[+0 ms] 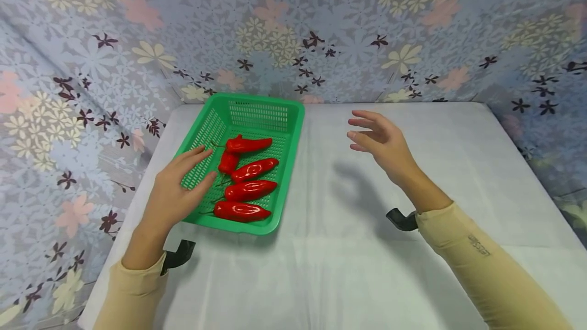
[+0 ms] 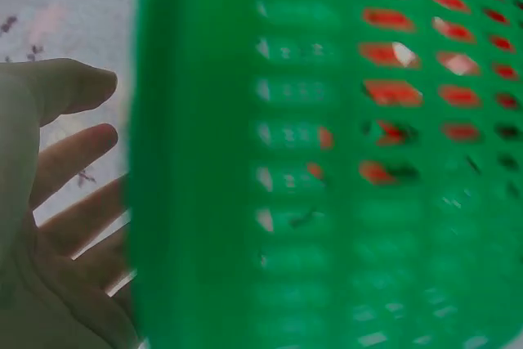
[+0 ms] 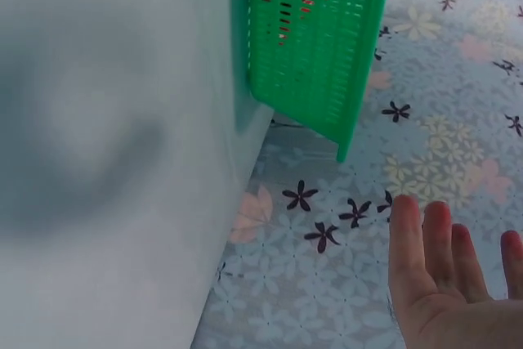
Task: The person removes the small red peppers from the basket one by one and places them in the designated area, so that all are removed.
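Note:
A green plastic basket [image 1: 298,131] with slotted walls stands on the left half of the white-covered table. Several shiny red peppers [image 1: 247,191] lie inside it, toward its right and near sides. My left hand [image 1: 176,187] hovers over the basket's left rim, fingers relaxed and apart, holding nothing. In the left wrist view its fingers [image 2: 78,153] show beside the blurred green basket wall. Right of the basket, my right hand [image 1: 382,139] is raised above the table with loosely bent fingers and nothing in them. Its fingertips [image 3: 437,218] point upward in the right wrist view, apart from the basket.
A white cloth [image 1: 348,274] covers the table. Floral fabric [image 1: 330,29] rises behind it and at both sides. Dark curved wrist mounts [image 1: 403,219] stick out from both beige sleeves. The right arm casts a shadow on the cloth.

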`<action>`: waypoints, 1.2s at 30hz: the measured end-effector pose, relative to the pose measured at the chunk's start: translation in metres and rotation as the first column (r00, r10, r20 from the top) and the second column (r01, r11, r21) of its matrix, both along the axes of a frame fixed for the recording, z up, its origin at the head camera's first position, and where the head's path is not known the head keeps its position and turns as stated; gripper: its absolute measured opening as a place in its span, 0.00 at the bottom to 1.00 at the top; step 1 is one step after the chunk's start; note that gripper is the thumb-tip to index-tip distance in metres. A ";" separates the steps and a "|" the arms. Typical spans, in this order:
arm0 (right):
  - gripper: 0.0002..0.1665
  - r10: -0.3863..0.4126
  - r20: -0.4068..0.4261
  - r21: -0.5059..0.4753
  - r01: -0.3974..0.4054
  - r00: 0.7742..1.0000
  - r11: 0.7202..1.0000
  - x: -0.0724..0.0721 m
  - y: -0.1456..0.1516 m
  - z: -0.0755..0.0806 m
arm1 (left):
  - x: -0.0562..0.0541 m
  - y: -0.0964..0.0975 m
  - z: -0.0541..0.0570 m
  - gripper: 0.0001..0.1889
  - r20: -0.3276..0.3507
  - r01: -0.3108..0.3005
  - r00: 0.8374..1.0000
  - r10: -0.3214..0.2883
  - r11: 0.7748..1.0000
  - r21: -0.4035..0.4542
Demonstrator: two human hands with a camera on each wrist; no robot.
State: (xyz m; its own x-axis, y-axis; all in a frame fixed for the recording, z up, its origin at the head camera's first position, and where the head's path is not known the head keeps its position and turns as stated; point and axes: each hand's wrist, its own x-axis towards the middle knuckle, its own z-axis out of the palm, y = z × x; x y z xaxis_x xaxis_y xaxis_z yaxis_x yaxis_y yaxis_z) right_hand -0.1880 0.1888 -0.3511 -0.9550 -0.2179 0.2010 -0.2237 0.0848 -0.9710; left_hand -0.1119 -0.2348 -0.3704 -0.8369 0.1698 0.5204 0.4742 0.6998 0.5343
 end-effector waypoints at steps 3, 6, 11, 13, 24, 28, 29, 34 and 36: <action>0.30 0.010 0.035 0.000 -0.010 0.999 1.000 -0.005 -0.010 -0.003 | 0.001 -0.010 -0.008 0.24 0.002 -0.020 1.000 0.020 1.000 -0.014; 0.31 0.018 0.058 -0.003 -0.018 0.998 1.000 -0.010 -0.019 -0.005 | 0.002 -0.019 -0.014 0.24 -0.021 -0.044 0.999 0.044 0.999 -0.015; 0.31 0.037 0.069 -0.011 -0.037 0.997 0.999 -0.016 -0.033 -0.007 | 0.006 -0.035 -0.022 0.23 -0.026 -0.089 0.996 0.089 0.996 -0.007; 0.31 0.048 0.071 -0.015 -0.047 0.996 0.999 -0.016 -0.038 -0.008 | 0.007 -0.040 -0.024 0.22 -0.011 -0.104 0.995 0.104 0.995 -0.006; 0.32 0.094 0.072 -0.032 -0.092 0.993 0.995 -0.028 -0.068 -0.005 | 0.017 -0.065 -0.034 0.22 0.074 -0.241 0.968 0.238 0.970 0.027; 0.32 0.112 0.075 -0.021 -0.111 0.991 0.994 -0.035 -0.074 -0.003 | 0.019 -0.071 -0.039 0.22 0.114 -0.257 0.961 0.253 0.966 0.027; 0.32 0.117 0.076 -0.016 -0.116 0.990 0.993 -0.037 -0.076 -0.003 | 0.020 -0.072 -0.040 0.22 0.123 -0.259 0.959 0.254 0.966 0.026; 0.33 0.150 0.087 0.005 -0.151 0.985 0.988 -0.045 -0.084 -0.003 | 0.022 -0.074 -0.044 0.20 0.149 -0.263 0.955 0.255 0.964 0.036; 0.34 0.173 0.094 0.012 -0.175 0.980 0.984 -0.049 -0.088 -0.003 | 0.022 -0.075 -0.044 0.20 0.154 -0.270 0.953 0.261 0.962 0.042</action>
State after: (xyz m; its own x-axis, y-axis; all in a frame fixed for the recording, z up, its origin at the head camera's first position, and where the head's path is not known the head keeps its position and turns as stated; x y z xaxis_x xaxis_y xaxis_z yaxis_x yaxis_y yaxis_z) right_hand -0.2365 0.1013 -0.3538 -0.9164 -0.3855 0.1079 -0.1465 0.0721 -0.9866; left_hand -0.0895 -0.3094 -0.4143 -0.9149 -0.0974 0.3918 0.1897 0.7530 0.6301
